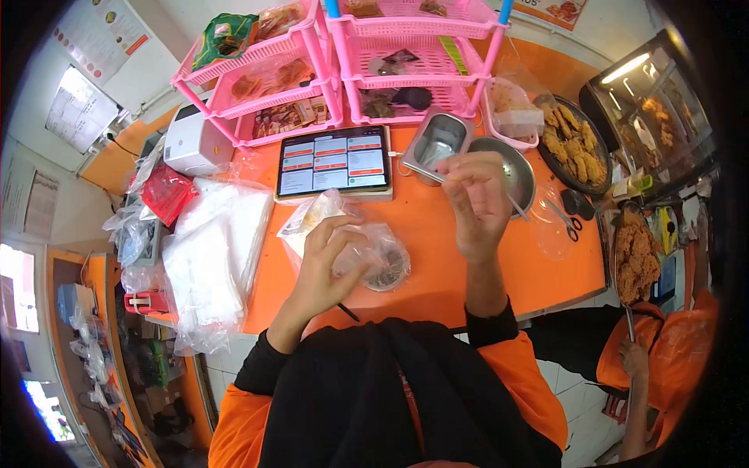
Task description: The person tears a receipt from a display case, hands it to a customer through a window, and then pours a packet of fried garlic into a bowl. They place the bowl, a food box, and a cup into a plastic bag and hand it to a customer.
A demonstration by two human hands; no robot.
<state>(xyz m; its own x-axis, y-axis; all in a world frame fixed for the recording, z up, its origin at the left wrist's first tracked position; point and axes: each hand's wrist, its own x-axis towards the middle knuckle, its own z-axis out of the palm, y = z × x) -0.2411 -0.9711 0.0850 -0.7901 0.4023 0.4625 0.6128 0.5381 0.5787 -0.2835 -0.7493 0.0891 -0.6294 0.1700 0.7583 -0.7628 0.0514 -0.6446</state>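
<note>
Your left hand (324,261) hides much of the plastic bag (380,256); text on the tablet (334,162) is too small to read.

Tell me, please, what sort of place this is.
Most likely a fried-chicken takeaway counter: heaps of fried chicken, a tablet showing order tickets, and the left hand holding a plastic bag.

Tablet (333,161), pink racks (328,70), perhaps fried chicken (573,140)

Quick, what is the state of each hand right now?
Left hand: closed on the clear plastic bag.
Right hand: raised, fingers curled; whether it holds anything cannot be told.
</note>
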